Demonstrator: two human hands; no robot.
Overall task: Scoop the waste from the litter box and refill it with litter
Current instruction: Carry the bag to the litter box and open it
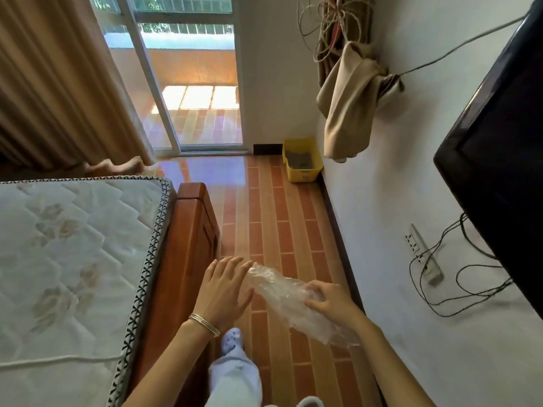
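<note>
A yellow litter box (302,171) with grey litter inside stands on the floor in the far corner, against the right wall. Close to me, my right hand (329,301) is closed on a crumpled clear plastic bag (282,292) that stretches up to the left and down to the right. My left hand (224,286) is flat with fingers spread, its fingertips touching the bag's upper end. Both hands are far from the litter box.
A bed with a bare mattress (73,259) and wooden footboard (191,245) fills the left. A tiled floor strip (264,218) runs toward the sliding glass door (194,98). On the right wall hang a dark TV (505,160), a power strip (423,254) with cables, and a tied curtain (352,101).
</note>
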